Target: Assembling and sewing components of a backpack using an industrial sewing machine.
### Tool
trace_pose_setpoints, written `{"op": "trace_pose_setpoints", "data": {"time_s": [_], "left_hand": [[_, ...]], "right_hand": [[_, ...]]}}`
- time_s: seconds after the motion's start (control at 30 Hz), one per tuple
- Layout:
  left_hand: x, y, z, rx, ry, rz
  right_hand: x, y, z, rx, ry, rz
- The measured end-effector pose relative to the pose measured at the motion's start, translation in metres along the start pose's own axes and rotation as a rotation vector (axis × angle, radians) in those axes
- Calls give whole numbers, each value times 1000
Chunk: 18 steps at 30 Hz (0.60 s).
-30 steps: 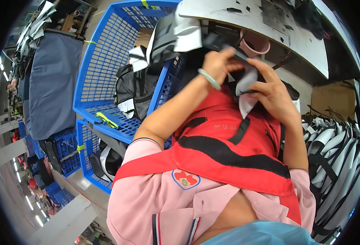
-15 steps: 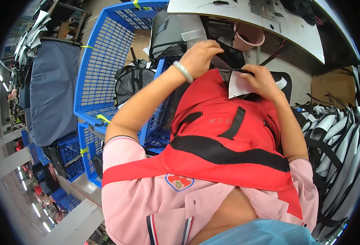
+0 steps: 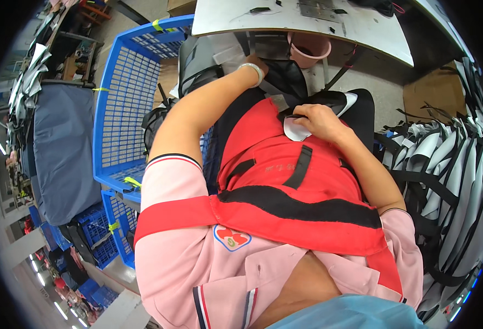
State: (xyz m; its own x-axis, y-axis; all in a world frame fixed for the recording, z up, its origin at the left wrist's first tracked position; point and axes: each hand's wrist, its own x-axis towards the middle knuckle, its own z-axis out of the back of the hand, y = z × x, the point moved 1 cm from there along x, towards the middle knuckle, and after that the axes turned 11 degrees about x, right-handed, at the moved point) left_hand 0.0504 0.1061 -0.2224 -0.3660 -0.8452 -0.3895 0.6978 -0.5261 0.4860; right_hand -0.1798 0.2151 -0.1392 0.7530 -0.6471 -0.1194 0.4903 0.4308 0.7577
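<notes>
Left hand (image 3: 257, 64) farther forward; right fingers (image 3: 302, 111) curled.

Left: blue lattice crate (image 3: 101, 115) fitted with yellow ties (image 3: 132, 181); beyond it, grey cloth panel (image 3: 63, 148). Front: white counter (image 3: 285, 23) bearing dark scraps (image 3: 260, 10); pink bucket (image 3: 310, 59) below its edge. Right: brown cardboard (image 3: 434, 93), near grey strapped pieces (image 3: 444, 175).

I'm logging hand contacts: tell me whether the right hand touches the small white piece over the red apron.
Touching. The head view shows the right hand with its fingers on the upper edge of the white piece, over the red apron.
</notes>
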Motion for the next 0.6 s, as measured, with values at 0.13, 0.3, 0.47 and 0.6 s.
{"op": "trace_pose_setpoints", "data": {"time_s": [0.13,0.3,0.47,0.6], "left_hand": [[-6,39,9,68,62,-107],[-55,63,22,-359,22,82],[-102,54,115,-914,-159,92],[-132,47,186,-1351,-308,-51]], "right_hand": [[-6,-8,8,28,-83,-14],[-6,-6,9,64,-154,24],[13,24,21,-155,-379,286],[3,28,71,-73,-312,273]]}}
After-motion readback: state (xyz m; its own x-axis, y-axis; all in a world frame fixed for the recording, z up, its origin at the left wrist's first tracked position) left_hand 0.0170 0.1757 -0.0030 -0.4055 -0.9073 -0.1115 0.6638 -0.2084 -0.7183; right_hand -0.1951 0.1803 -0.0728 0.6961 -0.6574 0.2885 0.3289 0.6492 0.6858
